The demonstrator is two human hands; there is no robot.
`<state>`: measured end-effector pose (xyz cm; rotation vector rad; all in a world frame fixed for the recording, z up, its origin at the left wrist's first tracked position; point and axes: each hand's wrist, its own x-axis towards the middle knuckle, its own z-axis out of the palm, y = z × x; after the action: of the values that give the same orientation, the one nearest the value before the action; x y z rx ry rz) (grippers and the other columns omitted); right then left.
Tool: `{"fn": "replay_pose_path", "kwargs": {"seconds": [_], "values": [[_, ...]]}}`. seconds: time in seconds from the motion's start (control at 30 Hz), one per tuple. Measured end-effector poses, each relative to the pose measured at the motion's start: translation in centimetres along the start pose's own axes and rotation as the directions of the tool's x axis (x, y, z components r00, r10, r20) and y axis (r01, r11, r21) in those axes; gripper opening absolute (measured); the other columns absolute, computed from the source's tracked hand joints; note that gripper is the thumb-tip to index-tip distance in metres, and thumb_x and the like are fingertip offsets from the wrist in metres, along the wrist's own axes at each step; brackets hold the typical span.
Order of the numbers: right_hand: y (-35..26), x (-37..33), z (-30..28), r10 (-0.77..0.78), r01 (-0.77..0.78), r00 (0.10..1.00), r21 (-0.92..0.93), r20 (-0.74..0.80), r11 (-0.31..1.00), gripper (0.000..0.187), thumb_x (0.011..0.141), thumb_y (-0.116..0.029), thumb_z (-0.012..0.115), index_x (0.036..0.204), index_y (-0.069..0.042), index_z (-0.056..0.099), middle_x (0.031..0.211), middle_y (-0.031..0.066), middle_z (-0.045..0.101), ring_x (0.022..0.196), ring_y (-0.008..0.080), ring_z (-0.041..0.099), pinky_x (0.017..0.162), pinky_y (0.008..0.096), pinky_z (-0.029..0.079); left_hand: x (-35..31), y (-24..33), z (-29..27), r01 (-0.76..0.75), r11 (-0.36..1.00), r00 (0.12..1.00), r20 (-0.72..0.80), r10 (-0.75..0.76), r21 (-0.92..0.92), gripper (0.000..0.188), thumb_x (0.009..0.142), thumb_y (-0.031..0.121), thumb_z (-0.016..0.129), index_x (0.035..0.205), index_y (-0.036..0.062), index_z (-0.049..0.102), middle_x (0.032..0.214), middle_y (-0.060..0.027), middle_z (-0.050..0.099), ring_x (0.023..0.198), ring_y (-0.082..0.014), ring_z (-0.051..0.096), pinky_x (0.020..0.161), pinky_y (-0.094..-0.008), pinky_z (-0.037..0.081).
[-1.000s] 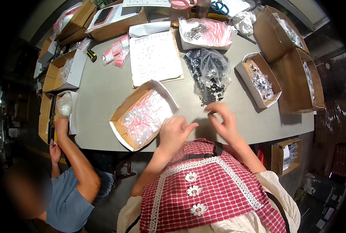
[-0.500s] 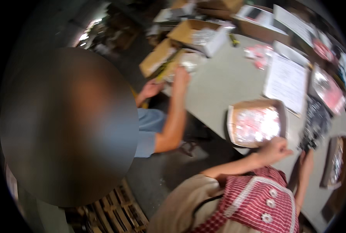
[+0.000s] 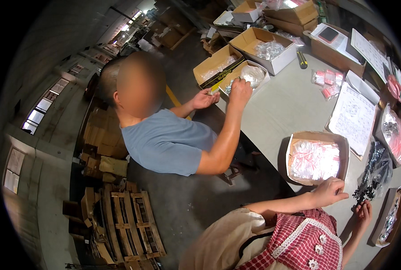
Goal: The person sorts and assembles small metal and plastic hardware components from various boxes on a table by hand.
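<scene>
My left hand [image 3: 329, 192] is closed, fingers curled and thumb pressed in, just beside the near edge of a cardboard tray [image 3: 294, 176] full of small clear bags with pink-red marks [image 3: 315, 159]. A tiny dark spot shows at its fingers; what it holds, if anything, I cannot make out. Farther right, my right hand [image 3: 363, 213] has its fingertips pinched at a small pile of black parts [image 3: 366, 192]. These spill from the mouth of a clear plastic bag [image 3: 382, 173] lying on the grey table [image 3: 272, 114].
Across the table's corner a co-worker [image 3: 169, 139] handles small parts over a white box [image 3: 259, 85]. Open cartons [image 3: 277, 60], a yellow-black cutter [image 3: 302, 60], a written sheet [image 3: 353, 114] and pink-marked bags [image 3: 328, 81] lie beyond. A narrow box of silvery packets [image 3: 391, 216] stands right.
The view has swung, so everything sits lower and farther right, and the blur is gone. My right hand stays at the black parts, my left beside the tray.
</scene>
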<state>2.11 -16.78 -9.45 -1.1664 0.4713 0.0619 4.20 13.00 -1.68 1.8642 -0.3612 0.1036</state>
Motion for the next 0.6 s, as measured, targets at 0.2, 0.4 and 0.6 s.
{"fn": "replay_pose_path", "kwargs": {"seconds": [0.2, 0.4, 0.6], "values": [[0.5, 0.3, -2.9, 0.113, -0.131, 0.990, 0.231, 0.086, 0.964, 0.041, 0.098, -0.008, 0.057, 0.137, 0.004, 0.049, 0.125, 0.0150, 0.060, 0.116, 0.0210, 0.060, 0.101, 0.0288, 0.052, -0.3, -0.3, 0.1, -0.030, 1.000, 0.999, -0.013, 0.030, 0.006, 0.034, 0.081, 0.024, 0.077, 0.070, 0.0036, 0.051, 0.069, -0.0092, 0.055, 0.068, -0.0274, 0.057, 0.063, -0.0394, 0.043], [0.1, -0.8, -1.8, 0.095, -0.102, 0.995, 0.322, 0.036, 0.941, 0.041, 0.097, -0.006, 0.060, 0.134, 0.007, 0.049, 0.128, 0.0183, 0.059, 0.120, 0.0233, 0.059, 0.105, 0.0287, 0.051, -0.2, 0.9, -0.9, -0.080, 0.996, 0.997, -0.006, 0.080, 0.050, 0.033, 0.080, 0.023, 0.078, 0.072, 0.0029, 0.053, 0.071, -0.0111, 0.058, 0.068, -0.0299, 0.059, 0.060, -0.0412, 0.044], [-5.7, -5.8, 7.4, 0.080, -0.084, 0.996, 0.178, 0.030, 0.981, 0.040, 0.095, -0.007, 0.058, 0.132, 0.007, 0.053, 0.131, 0.0218, 0.059, 0.118, 0.0254, 0.061, 0.101, 0.0303, 0.051, 0.4, 1.1, -1.0, -0.162, 0.986, 0.981, 0.116, 0.157, 0.028, 0.031, 0.083, 0.027, 0.078, 0.075, 0.0039, 0.059, 0.070, -0.0105, 0.058, 0.067, -0.0291, 0.059, 0.061, -0.0396, 0.046]]}}
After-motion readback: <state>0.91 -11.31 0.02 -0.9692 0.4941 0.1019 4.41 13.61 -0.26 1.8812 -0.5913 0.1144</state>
